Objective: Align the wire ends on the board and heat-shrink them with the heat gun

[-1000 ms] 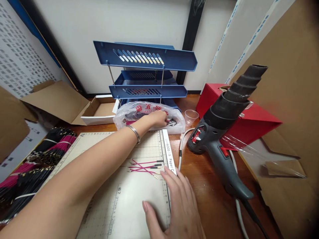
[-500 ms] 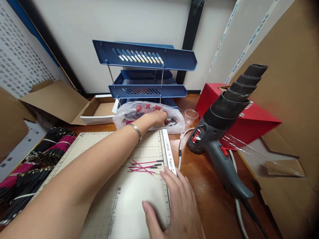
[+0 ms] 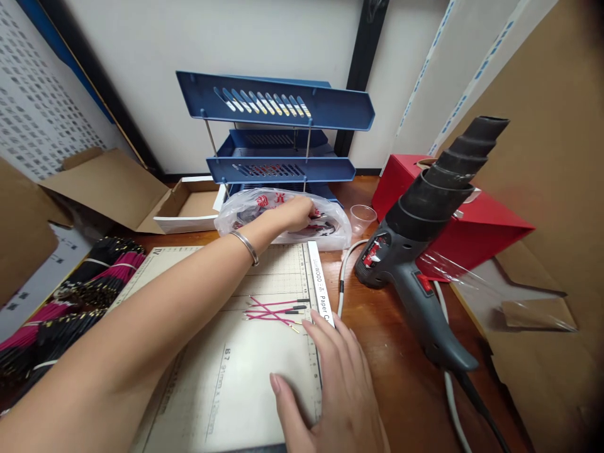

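Observation:
My left hand [image 3: 297, 214] is inside the mouth of a clear plastic bag [image 3: 335, 238] with red lettering. Its fingers are curled together among the dark and pink contents, and what they hold is hidden. A silver bangle [image 3: 246, 247] circles that wrist. My right hand [image 3: 342, 371] rests open, fingers spread and thumb out, over the right edge of a paper cutter board [image 3: 245, 371]. Close to its fingertips, several short pink wires [image 3: 268, 313] lie crossed on the board. Some have black sleeves at one end, and gold-coloured tips show.
A heat gun [image 3: 415, 264] with a stepped black nozzle stands at right before a red box [image 3: 495, 220]. Behind the bag is a blue tray rack [image 3: 278, 170]. A plastic cup [image 3: 362, 219], an open carton [image 3: 189, 204] and bundled wires [image 3: 108, 270] surround the board.
My left hand has risen slightly within the bag, and its wrist has shifted a little left. The right hand stays on the board's edge. The view has tilted slightly.

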Available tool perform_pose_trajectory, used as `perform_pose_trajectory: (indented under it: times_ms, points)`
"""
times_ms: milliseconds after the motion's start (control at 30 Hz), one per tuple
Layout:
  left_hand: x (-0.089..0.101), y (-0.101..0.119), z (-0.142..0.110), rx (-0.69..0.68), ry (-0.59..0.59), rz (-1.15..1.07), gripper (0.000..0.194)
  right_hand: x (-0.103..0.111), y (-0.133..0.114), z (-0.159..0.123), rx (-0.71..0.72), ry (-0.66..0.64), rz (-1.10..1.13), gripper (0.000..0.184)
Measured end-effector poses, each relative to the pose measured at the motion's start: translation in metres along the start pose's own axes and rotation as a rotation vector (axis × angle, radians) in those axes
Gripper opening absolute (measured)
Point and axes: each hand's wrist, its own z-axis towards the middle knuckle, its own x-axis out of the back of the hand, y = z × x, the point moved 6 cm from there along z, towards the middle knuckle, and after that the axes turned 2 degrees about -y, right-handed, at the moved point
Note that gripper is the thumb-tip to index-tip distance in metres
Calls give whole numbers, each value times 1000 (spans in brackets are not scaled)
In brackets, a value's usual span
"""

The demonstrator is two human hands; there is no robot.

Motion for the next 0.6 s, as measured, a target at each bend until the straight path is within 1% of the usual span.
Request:
perform_pose_trajectory:
  times_ms: [33,100,167,233,300,367,433,467,533,600]
  points:
    - [5,0,-4,-14,15,0,18,0,0,0,-13,-4,8,50]
    - [17,0,-15,-36,40,7,22,0,-1,0,-16,-12,21,51]
    - [27,2,-31,-53,48,20,25,0,0,0,-17,-19,41,51]
    - [35,4,-51,-72,30,27,24,1,1,1,-24,-31,70,51]
    - [39,9,-75,-93,-12,24,23,2,2,1,-30,-50,95,50]
    - [38,18,-103,-114,-67,3,25,4,2,1,-34,-57,100,50]
    - [30,29,-129,-136,-167,-61,27,5,2,2,-36,-58,94,49]
    - [25,34,-141,-122,-225,-87,27,5,1,2,-35,-58,91,49]
    - [15,44,-157,-125,-308,-99,24,5,1,2,-40,-55,90,48]
    - [10,51,-162,-133,-320,-104,23,5,1,2,-37,-50,90,49]
